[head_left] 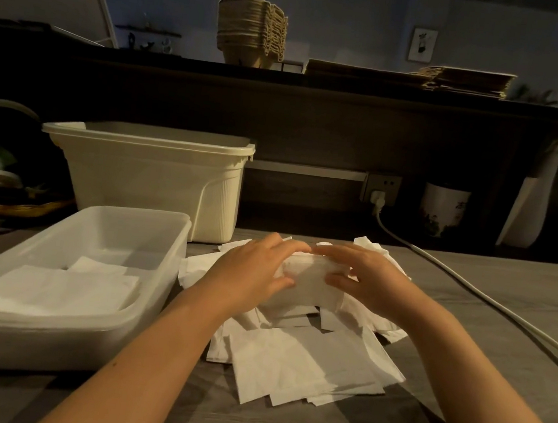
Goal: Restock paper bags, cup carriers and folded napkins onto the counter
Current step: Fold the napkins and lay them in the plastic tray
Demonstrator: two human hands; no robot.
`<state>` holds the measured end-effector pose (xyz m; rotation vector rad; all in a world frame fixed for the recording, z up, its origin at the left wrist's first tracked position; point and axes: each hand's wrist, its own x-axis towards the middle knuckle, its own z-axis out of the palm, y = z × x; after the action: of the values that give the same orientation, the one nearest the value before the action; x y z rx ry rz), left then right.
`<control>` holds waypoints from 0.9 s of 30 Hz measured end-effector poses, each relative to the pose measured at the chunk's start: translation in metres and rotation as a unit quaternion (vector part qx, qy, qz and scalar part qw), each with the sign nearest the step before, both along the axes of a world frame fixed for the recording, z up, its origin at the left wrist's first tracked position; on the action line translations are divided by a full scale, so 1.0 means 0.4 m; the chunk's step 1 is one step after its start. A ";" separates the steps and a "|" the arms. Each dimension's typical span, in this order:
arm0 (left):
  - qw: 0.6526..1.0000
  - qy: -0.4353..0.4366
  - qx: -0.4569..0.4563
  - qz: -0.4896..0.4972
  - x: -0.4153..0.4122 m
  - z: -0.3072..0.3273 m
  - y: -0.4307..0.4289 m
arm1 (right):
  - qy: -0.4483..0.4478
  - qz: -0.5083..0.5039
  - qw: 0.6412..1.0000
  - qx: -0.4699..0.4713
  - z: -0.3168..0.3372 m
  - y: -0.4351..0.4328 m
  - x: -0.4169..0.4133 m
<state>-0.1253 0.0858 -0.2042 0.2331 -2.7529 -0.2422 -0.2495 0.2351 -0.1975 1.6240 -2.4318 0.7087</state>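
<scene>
Folding step, seemingly: left hand (258,267) and right hand (372,279) pinch one white paper napkin (311,285); next, likely into the translucent plastic tray (50,342) at nine o'clock.

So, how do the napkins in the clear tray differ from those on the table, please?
The tray napkins lie flat, neatly stacked; the table napkins sprawl in a loose, overlapping heap. The tray napkins are untouched; the left hand and right hand grip a napkin atop the table napkins. Both are white paper.
</scene>
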 end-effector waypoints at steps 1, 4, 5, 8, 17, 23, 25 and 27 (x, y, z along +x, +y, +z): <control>0.999 -0.006 0.032 -0.004 0.003 -0.001 0.000 | -0.011 0.001 1.000 -0.001 -0.001 0.000 -0.001; 0.992 -0.011 0.126 -0.004 0.006 -0.009 -0.012 | -0.062 0.002 0.998 0.010 -0.004 0.000 -0.004; 0.988 -0.011 0.151 -0.002 0.007 -0.011 -0.015 | -0.073 -0.002 0.997 0.019 -0.006 0.000 -0.005; 0.982 0.015 0.190 -0.003 0.008 -0.007 -0.011 | -0.056 -0.019 0.998 0.009 -0.005 0.001 -0.007; 0.987 -0.026 0.157 0.012 0.010 -0.014 -0.019 | -0.121 -0.018 0.990 0.062 -0.006 -0.004 -0.003; 0.957 0.062 0.283 -0.011 0.003 -0.013 -0.025 | -0.132 -0.019 0.991 -0.019 -0.001 -0.007 -0.001; 0.914 0.122 0.387 -0.008 0.002 0.000 -0.021 | -0.191 -0.013 0.977 -0.088 0.006 -0.009 -0.002; 0.850 0.168 0.500 0.008 -0.003 0.012 -0.015 | -0.303 -0.002 0.939 -0.163 0.012 -0.012 0.002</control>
<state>-0.1264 0.0798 -0.1993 0.4149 -2.0259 -1.5373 -0.2488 0.2302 -0.1926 1.4103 -2.4748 1.7246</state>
